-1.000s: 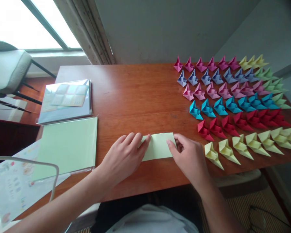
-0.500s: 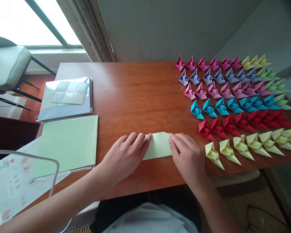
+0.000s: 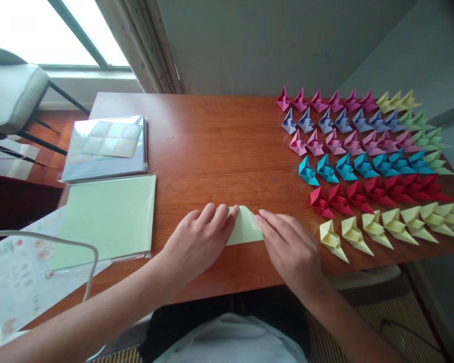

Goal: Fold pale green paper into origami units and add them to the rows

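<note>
A pale green strip of folded paper (image 3: pixel 244 231) lies near the table's front edge, its upper right corner turned down in a slant. My left hand (image 3: pixel 199 234) rests over the paper's left part, fingers curled and thumb tip pressing at its top edge. At the right end, my right hand (image 3: pixel 289 244) has its fingers together on the turned-down corner. Its palm side and part of the paper beneath are hidden. Just right of this hand begins a row of pale yellow folded paper pieces (image 3: pixel 331 241).
Rows of origami pieces in red (image 3: pixel 320 201), blue (image 3: pixel 308 171), pink, lilac and magenta fill the table's right side. On the left lie a pack of green paper (image 3: pixel 108 217), a wrapped pack (image 3: pixel 106 169), a printed sheet (image 3: pixel 17 282) and a white cable (image 3: pixel 96 257).
The paper's right corner has been folded further down, making a longer slanted edge. My right hand's fingers have drawn together over it. My left hand stays on the paper.
</note>
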The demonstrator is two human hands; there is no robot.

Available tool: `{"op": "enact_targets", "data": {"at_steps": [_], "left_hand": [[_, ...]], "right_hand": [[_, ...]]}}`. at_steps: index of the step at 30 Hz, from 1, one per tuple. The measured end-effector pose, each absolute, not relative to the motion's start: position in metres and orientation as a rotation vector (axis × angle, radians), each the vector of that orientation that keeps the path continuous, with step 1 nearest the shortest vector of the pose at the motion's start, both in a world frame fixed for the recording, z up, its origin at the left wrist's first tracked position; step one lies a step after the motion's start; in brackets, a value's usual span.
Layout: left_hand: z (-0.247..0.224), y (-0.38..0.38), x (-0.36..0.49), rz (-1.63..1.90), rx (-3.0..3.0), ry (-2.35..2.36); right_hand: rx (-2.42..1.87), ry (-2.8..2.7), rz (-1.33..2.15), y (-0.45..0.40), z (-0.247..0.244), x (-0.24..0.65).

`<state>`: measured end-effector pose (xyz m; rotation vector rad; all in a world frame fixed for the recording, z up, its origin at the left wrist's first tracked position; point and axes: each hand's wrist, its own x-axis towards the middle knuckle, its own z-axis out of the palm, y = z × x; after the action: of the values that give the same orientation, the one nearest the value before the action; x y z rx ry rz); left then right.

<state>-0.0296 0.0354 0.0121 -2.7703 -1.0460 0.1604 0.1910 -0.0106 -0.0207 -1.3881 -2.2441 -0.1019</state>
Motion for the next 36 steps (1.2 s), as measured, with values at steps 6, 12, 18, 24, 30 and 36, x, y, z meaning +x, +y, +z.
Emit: {"op": "enact_targets", "data": {"at_steps": [6, 12, 18, 24, 30, 36], "left_hand": [[0.012, 0.036, -0.03, 0.156, -2.764, -1.052], [0.014, 0.036, -0.029, 0.164, -2.787, -1.088], [0.014, 0.035, -0.029, 0.16, -2.776, -1.092], [0.013, 0.035, -0.029, 0.177, -2.781, -1.09], [0.015, 0.035, -0.028, 0.201, -2.782, -1.11], [0.013, 0.034, -0.029, 0.186, -2.792, -1.109]], "right_hand": [[-1.153, -2.461, -0.068, -0.009, -0.016, 0.196], [-1.046, -2.574, -0.099, -0.004, -0.011, 0.201], [-1.039, -2.583, -0.111, -0.003, -0.013, 0.204], [-1.023, -2.572, -0.031, -0.002, -0.014, 0.206], [-0.999, -2.575, 0.003, -0.001, -0.015, 0.208], [-1.017, -2.601, -0.01, -0.001, -0.016, 0.207]]}}
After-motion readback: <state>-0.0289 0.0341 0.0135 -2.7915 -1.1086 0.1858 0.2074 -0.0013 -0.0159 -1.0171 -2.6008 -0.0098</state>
